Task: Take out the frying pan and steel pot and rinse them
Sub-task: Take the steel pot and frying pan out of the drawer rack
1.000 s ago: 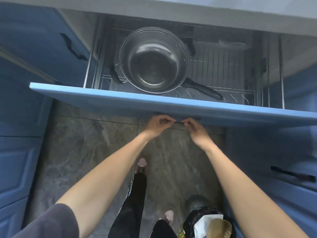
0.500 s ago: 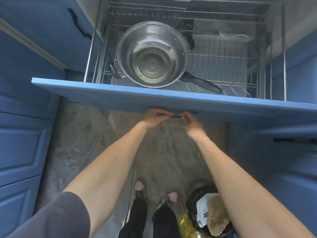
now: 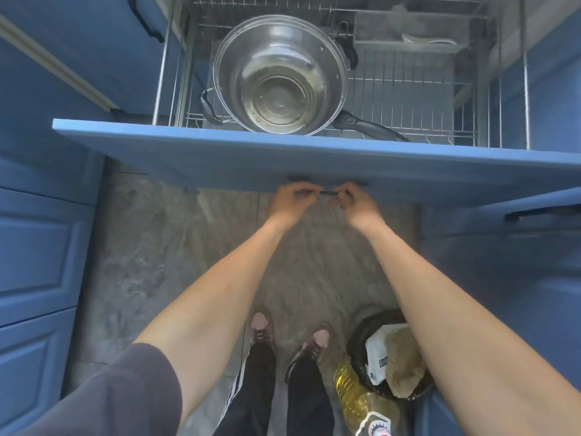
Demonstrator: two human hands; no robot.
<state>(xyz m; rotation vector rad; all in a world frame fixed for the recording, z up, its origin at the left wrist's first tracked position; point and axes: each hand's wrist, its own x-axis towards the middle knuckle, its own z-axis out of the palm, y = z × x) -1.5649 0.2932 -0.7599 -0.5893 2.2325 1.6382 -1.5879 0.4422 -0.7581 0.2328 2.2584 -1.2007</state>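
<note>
The blue drawer [image 3: 283, 158] has slid further out than a second ago — its wire rack lies exposed, so lifting can begin. The shiny round steel pot [image 3: 279, 77] sits in the frying pan [image 3: 371, 127] at the front-left corner. The left hand [image 3: 292, 199] and right hand [image 3: 352, 201] curl round the thin dark handle [image 3: 323, 192].

One steel pot [image 3: 279, 77], one frying pan [image 3: 371, 129], two hands, two shoes, one oil bottle [image 3: 358, 404], one bin [image 3: 361, 335].

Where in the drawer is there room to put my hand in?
The bare wire rack right of the steel pot, in front of the grey tray, is free. The left is crowded: the pot sits on the frying pan, near the left rail.
</note>
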